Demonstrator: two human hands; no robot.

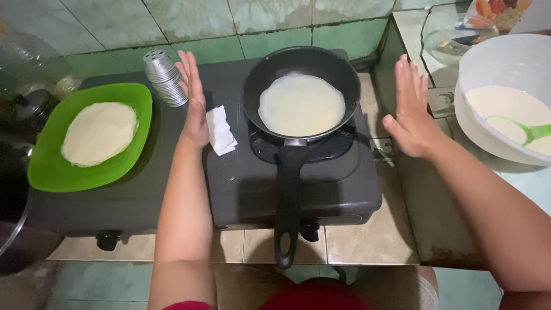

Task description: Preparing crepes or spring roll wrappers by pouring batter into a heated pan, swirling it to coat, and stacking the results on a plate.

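Observation:
A black frying pan sits on the right burner of a black stove, its handle pointing toward me. A thin pale crepe lies flat in it. My left hand is raised left of the pan, fingers straight, palm facing the pan, holding nothing. It hovers over a folded white paper on the stove top. My right hand is held up right of the pan, fingers apart, also empty. Neither hand touches the pan.
A green plate with stacked crepes rests on the stove's left side, a ribbed metal shaker behind it. At the right stands a white bowl of batter with a green ladle. Tiled wall behind, counter edge in front.

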